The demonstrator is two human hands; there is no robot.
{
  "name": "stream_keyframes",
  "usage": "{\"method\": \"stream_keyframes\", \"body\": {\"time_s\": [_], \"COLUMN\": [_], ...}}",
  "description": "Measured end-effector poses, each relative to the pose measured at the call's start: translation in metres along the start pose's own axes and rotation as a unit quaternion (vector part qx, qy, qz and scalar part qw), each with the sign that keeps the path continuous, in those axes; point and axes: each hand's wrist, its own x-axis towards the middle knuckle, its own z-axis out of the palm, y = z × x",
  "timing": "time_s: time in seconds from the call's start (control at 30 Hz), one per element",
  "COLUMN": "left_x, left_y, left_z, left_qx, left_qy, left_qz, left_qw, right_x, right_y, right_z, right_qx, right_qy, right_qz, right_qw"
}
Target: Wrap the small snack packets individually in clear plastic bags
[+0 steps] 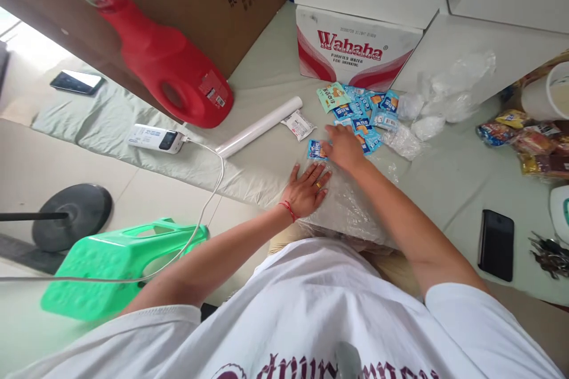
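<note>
Probably a home, pale cloth (262, 74), red jug (178, 59), green plastic stool (98, 257), tiled floor (140, 183)

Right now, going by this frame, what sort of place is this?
Probably a room at home, perhaps a small shop's back room; the frame doesn't settle which. A Wahaha carton stands behind piled blue packets, and a black phone lies off to the right.

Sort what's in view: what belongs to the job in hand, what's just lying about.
Apparently in use:
blue snack packets by right hand
clear plastic

Apparently lying about:
Wahaha carton
red plastic jug
power bank
keys
black smartphone beside them
</note>
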Motion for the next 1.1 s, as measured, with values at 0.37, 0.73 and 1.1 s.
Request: {"method": "stream_keyframes", "body": {"time_s": [0.37,0.73,1.1], "left_x": [0.003,0.024,0.011], "left_y": [-0.001,0.002,-0.014], "left_z": [-0.004,-0.002,-0.014], "left_qx": [0.006,-0.001,-0.022], "left_qy": [-0.008,0.0,0.044], "left_qz": [0.002,-0.043,-0.048], "left_qw": [1.0,0.999,0.998], "right_x": [0.037,-0.122,-0.177], "right_y": [-0.044,0.036,0.055], "right_z": [0.026,-0.055,0.007], "right_qx": [-0.035,0.109,0.066], "right_qy": [0.036,0.167,0.032], "right_qz": [-0.002,-0.054,-0.092], "right_qw": [0.999,0.978,0.993]}}
